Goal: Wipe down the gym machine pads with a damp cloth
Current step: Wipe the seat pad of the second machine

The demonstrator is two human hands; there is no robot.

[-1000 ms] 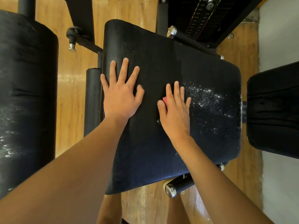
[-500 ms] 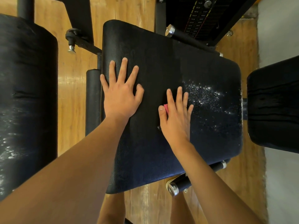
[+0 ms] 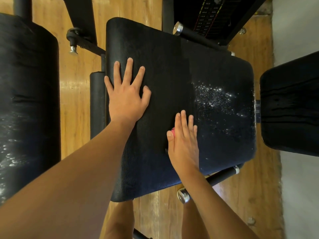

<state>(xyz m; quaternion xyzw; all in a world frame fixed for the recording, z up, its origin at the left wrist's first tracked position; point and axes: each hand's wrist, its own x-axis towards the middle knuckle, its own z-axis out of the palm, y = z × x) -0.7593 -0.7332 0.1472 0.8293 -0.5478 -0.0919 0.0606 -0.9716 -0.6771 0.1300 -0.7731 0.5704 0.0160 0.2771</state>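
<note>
A black padded seat (image 3: 172, 66) of the gym machine fills the middle of the head view. My left hand (image 3: 126, 95) lies flat on its left edge with the fingers spread. My right hand (image 3: 183, 142) presses flat on the pad's near middle, fingers straight. Under that palm is a pink cloth (image 3: 173, 131), of which only a small corner shows between thumb and forefinger. Shiny wet droplets (image 3: 214, 97) glisten on the pad's right part, beyond my right fingertips.
A large black roller pad (image 3: 25, 100) stands at the left, with wet streaks low down. Another black pad (image 3: 291, 107) sits at the right. Metal bars with chrome ends (image 3: 183, 196) stick out below and above the seat. The weight stack (image 3: 212, 12) is behind, over a wooden floor.
My right hand has slid toward me along the pad with the cloth under it. My left hand has stayed in place on the left edge.
</note>
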